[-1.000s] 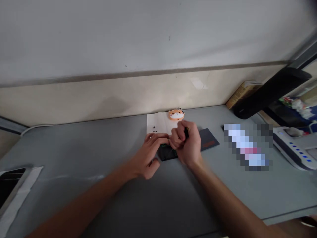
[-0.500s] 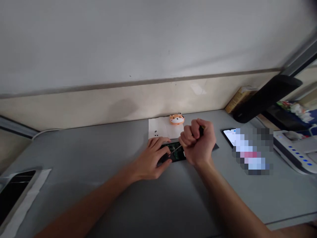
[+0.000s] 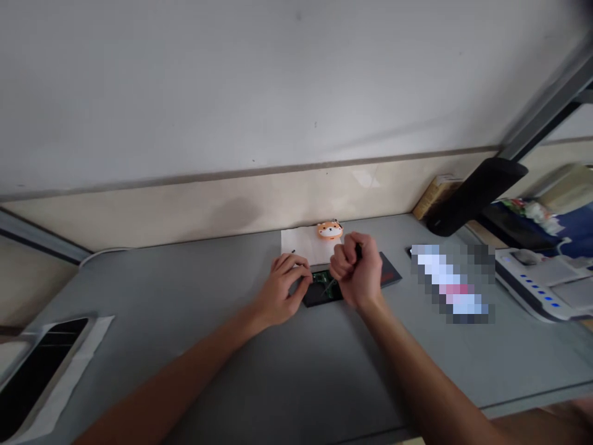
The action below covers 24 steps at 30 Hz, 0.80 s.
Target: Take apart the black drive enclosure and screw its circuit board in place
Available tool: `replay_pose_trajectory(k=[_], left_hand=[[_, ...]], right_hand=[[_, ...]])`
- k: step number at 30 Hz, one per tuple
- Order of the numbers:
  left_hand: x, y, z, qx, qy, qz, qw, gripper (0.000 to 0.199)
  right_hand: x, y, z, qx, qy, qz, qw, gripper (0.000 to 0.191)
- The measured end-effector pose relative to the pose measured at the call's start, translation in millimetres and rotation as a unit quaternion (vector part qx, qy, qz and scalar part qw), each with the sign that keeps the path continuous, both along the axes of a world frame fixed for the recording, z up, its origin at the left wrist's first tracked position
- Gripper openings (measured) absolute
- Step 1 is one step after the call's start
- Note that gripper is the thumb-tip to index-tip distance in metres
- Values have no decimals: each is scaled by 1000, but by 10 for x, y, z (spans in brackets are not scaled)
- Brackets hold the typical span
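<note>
A dark, flat device with a green circuit board (image 3: 317, 293) lies opened on the grey table. Over its right part is my right hand (image 3: 359, 272), closed in a fist around a screwdriver; the thin metal shaft (image 3: 329, 287) slants down to the board, and most of the handle is hidden in the fist. At the device's left end, my left hand (image 3: 286, 290) has thumb and fingertips drawn together in a pinch. Whatever is between them is too small or hidden to make out. Behind the hands lies white paper (image 3: 301, 241) with small dark bits (image 3: 293, 251), likely screws.
An orange and white animal-faced case (image 3: 330, 230) sits on the paper. Right of my right hand are a dark flat panel (image 3: 389, 272), a blurred-out phone (image 3: 445, 278) and a white device with blue buttons (image 3: 542, 287). A black cylinder (image 3: 477, 194) leans at the back right.
My left hand has drawn back from over the board to its left end, its fingers closing together. The right fist stays over the device with the screwdriver. The view has shifted slightly.
</note>
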State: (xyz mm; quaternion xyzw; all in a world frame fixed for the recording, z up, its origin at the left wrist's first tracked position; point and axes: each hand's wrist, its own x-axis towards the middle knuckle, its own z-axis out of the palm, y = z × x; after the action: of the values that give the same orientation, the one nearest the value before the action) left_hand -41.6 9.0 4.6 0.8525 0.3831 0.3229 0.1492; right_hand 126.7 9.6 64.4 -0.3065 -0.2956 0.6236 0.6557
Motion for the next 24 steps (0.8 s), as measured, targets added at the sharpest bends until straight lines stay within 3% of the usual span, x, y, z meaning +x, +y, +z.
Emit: replay_pose_trajectory(k=[5,12,20,24], left_hand=[[-5,50,-62,7,-34,-30,999,31],[-12,84,-102,1,-1,-58,998,31],[3,80,-103,-6,4,-59,998,31],[12,82,-98,7,-26,-58,998,37]], right_hand=[[-98,-30,-60,-10,-16,27,999,41],[92,-17,83,20,40,-28,999,44],[93,3,88,56,44,-44,996,47],[202,-64,162,127,-29,-126,983,46]])
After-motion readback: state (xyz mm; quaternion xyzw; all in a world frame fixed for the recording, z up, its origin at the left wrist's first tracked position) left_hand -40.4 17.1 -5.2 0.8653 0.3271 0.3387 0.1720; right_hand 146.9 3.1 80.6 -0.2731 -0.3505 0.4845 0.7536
